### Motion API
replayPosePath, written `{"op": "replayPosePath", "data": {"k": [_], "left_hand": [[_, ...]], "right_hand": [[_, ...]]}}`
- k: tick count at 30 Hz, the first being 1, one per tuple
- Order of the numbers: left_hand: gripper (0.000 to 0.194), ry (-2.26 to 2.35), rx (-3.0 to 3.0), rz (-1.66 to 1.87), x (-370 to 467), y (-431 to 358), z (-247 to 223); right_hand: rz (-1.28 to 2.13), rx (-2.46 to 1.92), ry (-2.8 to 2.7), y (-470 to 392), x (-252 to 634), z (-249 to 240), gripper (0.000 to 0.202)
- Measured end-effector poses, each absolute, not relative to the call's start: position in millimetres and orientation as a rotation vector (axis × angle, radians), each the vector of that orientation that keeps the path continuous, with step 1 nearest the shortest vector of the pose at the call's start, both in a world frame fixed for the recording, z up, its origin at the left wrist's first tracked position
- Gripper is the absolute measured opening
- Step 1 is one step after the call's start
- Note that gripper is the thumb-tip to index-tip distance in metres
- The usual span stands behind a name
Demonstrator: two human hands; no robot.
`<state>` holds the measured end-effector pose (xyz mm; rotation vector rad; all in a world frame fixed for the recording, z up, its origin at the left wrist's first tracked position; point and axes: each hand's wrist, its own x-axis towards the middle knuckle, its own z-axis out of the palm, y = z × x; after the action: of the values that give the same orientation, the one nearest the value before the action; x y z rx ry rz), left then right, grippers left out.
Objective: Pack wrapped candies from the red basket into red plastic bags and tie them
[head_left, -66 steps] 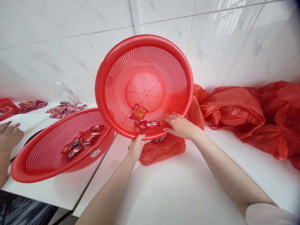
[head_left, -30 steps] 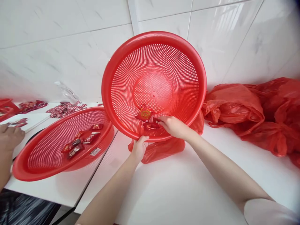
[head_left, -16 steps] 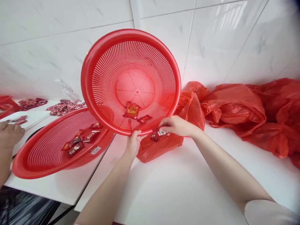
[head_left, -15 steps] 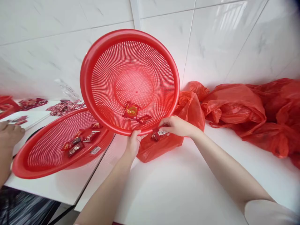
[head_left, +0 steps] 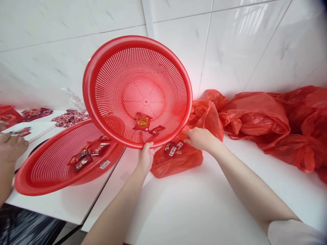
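Note:
My left hand (head_left: 146, 157) grips the lower rim of a red mesh plastic basket (head_left: 112, 81), thumb over the edge. The basket is tilted so its inside faces me. Low on its inner wall lie a red packet with gold print (head_left: 142, 121) and a smaller dark red packet (head_left: 156, 130). Just right of the basket's rim, the fingers of my right hand (head_left: 200, 139) are closed at the mouth of a red plastic bag (head_left: 178, 166), their tips partly hidden. Several small dark red packets (head_left: 171, 149) rest at the bag's opening beside that hand.
A second red basket (head_left: 48, 170) holding several packets leans at the left. Another person's hand (head_left: 12, 148) is at the far left, near small packets (head_left: 68, 118) and a clear plastic bottle (head_left: 74, 98). Filled red bags (head_left: 258, 115) line the tiled wall at right.
My right hand has let go of the small packet, which now lies with others at the bag's mouth, and moved slightly right. The basket has shifted slightly left and down.

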<state>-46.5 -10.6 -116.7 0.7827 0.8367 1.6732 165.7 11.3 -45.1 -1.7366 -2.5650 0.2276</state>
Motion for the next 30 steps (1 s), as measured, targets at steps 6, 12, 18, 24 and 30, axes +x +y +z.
{"op": "replayPosePath", "data": {"k": [6,12,18,24,30], "left_hand": [[0.052,0.788,0.773,1.448,-29.5,-25.0,-117.3],[0.056,0.800,0.753,1.368,-23.2,-32.9,-120.2],[0.049,0.848,0.800,1.462,-39.0,-18.4,-123.4],[0.050,0.871,0.846,1.569,-54.2,-8.0,-116.7],[0.055,0.865,0.852,1.667,-56.3,-6.4,-113.8]], "right_hand": [[0.215,-1.242,-2.393,-2.4,151.4,-38.5,0.022],[0.385,-1.110,-2.491,8.5,145.4,-58.4,0.021],[0.716,-1.041,-2.281,16.7,156.3,-53.1,0.018],[1.189,-1.065,-2.272,13.9,167.1,-41.7,0.026],[0.686,-1.417,-2.354,17.2,162.4,-51.4,0.036]]}}
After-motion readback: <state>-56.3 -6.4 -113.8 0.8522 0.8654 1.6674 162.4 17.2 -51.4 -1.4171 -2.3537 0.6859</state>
